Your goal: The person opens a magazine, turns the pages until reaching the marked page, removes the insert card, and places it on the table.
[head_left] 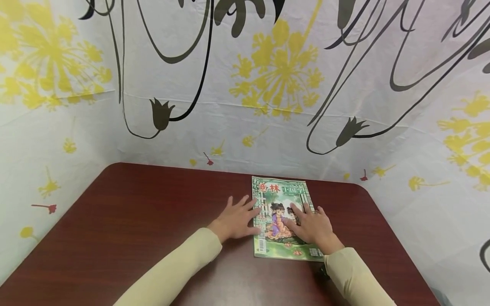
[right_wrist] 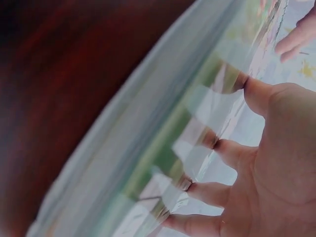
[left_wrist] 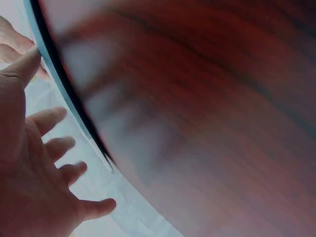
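- Magazine (head_left: pixel 283 216) flat on the dark red-brown desk (head_left: pixel 134 221), cover up, towards the far right part of the top, spine side to the left.
- Cover closed; no page lifted or turned in any view, so opening or leafing judged not yet begun.
- Left hand (head_left: pixel 235 219) spread flat at the magazine's left edge, palm mostly on the desk, fingers (head_left: pixel 250 204) straight and reaching onto the cover's margin.
- Seen from the left wrist: left hand (left_wrist: pixel 29 168) open, fingers (left_wrist: pixel 54 118) splayed and uncurled beside the thin dark edge of the magazine (left_wrist: pixel 74 108); nothing pinched.
- Right hand (head_left: pixel 311 225) laid on the cover's right half, fingers (head_left: pixel 296 210) straight, pressing down rather than gripping.
- Seen from the right wrist: right hand (right_wrist: pixel 276 163) open, fingers (right_wrist: pixel 217 148) extended with tips on the glossy cover of the magazine (right_wrist: pixel 148 163); thumb not curled under any edge.
- Judged stage: magazine placed and steadied by both hands; any lifting, opening or moving left to do.
- Behind the desk, a white cloth backdrop (head_left: pixel 268 85) with yellow flowers and black stems.
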`<state>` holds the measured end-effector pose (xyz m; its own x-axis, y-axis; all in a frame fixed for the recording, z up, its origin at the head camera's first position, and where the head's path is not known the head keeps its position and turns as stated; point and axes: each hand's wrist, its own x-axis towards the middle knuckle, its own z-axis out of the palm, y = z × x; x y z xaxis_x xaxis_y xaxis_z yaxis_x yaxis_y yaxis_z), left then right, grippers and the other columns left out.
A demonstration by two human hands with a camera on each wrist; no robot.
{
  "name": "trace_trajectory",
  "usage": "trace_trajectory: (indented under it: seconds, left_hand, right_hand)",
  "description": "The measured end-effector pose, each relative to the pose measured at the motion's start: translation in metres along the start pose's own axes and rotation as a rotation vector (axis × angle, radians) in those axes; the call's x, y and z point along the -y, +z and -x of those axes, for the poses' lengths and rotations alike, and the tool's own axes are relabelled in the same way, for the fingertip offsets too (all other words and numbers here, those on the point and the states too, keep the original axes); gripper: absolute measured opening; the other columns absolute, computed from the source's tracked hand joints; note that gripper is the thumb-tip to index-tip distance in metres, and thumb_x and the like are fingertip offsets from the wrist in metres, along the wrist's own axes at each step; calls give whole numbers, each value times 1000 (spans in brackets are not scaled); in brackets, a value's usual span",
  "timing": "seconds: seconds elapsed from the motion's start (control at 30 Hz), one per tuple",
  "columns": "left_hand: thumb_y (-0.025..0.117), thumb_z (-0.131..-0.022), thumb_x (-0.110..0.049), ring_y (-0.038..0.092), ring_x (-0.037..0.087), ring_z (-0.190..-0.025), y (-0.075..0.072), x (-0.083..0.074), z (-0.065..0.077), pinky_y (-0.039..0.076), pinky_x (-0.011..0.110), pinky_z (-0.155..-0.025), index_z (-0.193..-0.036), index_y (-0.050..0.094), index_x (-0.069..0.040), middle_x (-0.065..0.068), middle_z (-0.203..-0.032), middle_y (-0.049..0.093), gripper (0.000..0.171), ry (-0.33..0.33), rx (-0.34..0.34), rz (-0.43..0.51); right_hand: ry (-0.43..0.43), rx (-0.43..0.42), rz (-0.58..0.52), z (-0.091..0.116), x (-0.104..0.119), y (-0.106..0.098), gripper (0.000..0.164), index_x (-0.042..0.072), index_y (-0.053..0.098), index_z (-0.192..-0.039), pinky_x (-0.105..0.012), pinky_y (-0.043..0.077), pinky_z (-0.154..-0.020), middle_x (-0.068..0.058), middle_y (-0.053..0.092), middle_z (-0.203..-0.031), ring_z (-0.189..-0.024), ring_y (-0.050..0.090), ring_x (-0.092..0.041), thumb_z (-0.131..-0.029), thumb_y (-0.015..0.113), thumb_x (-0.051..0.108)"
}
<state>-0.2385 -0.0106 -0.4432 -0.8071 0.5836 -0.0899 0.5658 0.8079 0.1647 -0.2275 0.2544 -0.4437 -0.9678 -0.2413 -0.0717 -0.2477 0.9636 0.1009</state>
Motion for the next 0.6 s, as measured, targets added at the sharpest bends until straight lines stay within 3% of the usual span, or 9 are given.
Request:
trace_trajectory:
  seconds: [0.6]
  left_hand:
    - [55,-93,-61,21,31,-150,-5,22,20,13,69,-113,-151,44,-24,4,-159,36,70,-21,4,26]
  right_hand:
    - [-99,-31,50,-7,15,0,73,16,41,-153,-59,29,-111,-25,45,-148,-130,50,-41,-99,36,65]
